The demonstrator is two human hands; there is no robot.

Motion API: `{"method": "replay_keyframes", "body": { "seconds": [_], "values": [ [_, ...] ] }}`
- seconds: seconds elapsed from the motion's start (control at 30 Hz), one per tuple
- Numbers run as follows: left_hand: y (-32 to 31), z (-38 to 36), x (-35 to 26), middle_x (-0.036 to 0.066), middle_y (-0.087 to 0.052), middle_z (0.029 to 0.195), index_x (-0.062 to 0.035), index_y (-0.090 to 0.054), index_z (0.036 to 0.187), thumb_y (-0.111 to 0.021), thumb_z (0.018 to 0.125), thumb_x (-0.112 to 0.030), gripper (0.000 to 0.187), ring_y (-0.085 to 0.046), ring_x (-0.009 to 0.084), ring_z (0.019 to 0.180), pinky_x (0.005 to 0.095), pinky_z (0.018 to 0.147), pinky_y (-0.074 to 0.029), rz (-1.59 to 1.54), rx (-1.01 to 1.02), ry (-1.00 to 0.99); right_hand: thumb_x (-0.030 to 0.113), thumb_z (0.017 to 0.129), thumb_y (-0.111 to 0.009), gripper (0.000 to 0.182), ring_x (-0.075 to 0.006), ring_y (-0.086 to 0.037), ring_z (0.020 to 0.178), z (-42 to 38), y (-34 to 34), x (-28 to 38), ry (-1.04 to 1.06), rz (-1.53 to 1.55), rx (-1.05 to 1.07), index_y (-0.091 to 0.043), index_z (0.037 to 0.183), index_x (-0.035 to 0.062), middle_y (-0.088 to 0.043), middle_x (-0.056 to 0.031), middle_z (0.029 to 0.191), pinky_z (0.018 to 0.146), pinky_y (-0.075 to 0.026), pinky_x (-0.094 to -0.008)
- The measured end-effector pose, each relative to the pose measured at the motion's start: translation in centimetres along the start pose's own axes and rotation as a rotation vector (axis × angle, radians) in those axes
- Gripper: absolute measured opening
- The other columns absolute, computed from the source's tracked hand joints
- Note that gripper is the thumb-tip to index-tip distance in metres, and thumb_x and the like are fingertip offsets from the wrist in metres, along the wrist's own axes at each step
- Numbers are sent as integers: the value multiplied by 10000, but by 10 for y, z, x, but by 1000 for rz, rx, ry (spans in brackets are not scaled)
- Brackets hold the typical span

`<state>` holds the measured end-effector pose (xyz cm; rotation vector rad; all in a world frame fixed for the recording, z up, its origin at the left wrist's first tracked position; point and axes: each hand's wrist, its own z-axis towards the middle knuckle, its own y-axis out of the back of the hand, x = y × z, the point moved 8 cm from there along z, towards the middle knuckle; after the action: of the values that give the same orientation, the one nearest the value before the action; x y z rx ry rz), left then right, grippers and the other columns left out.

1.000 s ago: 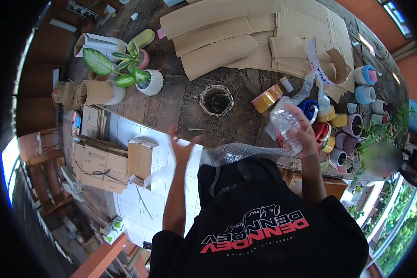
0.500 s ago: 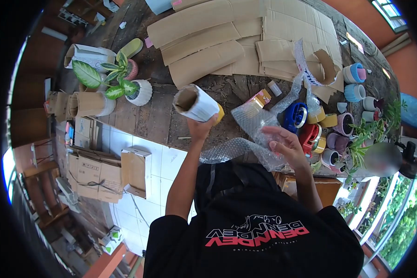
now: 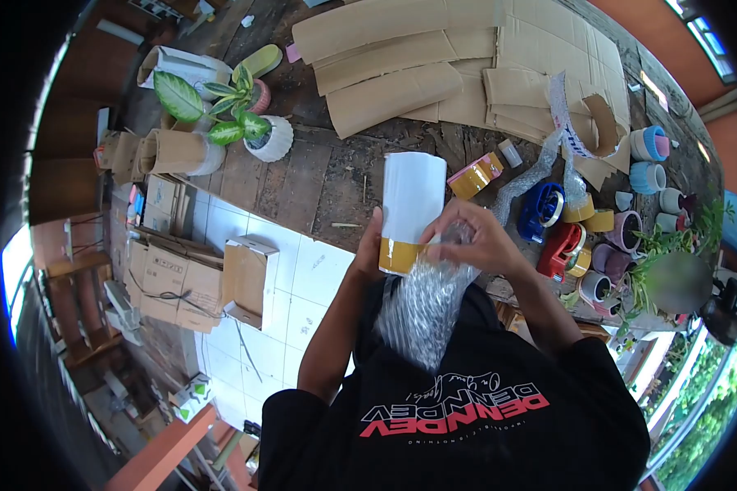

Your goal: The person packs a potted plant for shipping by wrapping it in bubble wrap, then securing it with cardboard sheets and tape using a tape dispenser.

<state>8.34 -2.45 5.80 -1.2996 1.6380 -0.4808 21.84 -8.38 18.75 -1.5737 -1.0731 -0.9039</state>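
Observation:
A white cardboard tube (image 3: 413, 192) stands nearly upright in front of my chest, its lower end banded with yellow-brown tape (image 3: 399, 256). My left hand (image 3: 369, 248) grips its left side low down, with most fingers hidden behind it. At the tube's lower right, my right hand (image 3: 472, 239) pinches a strip of bubble wrap (image 3: 426, 315) between thumb and fingers. The wrap hangs down across my shirt, its upper end bunched in the hand and close against the tape band. Just beyond the right hand lies a yellow-and-red box (image 3: 476, 175) on the wooden table.
Cardboard sheets (image 3: 385, 78) cover the far table. On the right sit a blue tape dispenser (image 3: 540, 211), a red tape dispenser (image 3: 560, 250), tape rolls (image 3: 599, 220) and small pots (image 3: 648, 177). Potted plants (image 3: 269, 139) and a cardboard tube (image 3: 172, 153) stand left.
The tube has turned more upright and moved right, closer to my body. My right hand has come leftward to the tube, bringing the bubble wrap, which now hangs over my shirt.

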Motion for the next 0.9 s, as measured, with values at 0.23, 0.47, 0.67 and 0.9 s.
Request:
{"method": "replay_keyframes", "body": {
  "seconds": [0.23,0.47,0.67,0.9],
  "values": [
    [-5,7,25,133,-584,1348,-36,-431,1446,-318,1058,-527,637,-592,235,1219,385,1035,-485,-114,3,3,4,873,-733,250,-88,-627,842,-30,40,-67,44,370,-363,-554,1042,45,-610,-13,888,696,-543,-244],
    [-15,4,35,168,-541,1397,-7,-386,1466,-262,1028,-628,771,-559,262,1264,402,1075,-449,-135,131,17,-6,842,-771,257,-75,-627,794,-50,53,-89,167,320,-625,-546,946,64,-622,-10,871,720,-517,-224],
    [-13,-7,38,222,-495,1442,83,-342,1471,-320,933,-756,997,-538,330,1294,448,1124,-390,82,175,-32,22,846,-783,253,-50,-597,752,-52,54,-83,170,179,-665,-551,942,57,-634,-14,868,706,-499,-202],
    [-25,-24,20,199,-526,1409,57,-348,1469,-368,1028,-493,704,-546,292,1276,421,1107,-395,1,218,-59,177,774,-877,481,-48,-568,864,-51,68,-65,-27,-183,-373,-568,1115,35,-589,-13,981,735,-500,-225]
  ]
}}
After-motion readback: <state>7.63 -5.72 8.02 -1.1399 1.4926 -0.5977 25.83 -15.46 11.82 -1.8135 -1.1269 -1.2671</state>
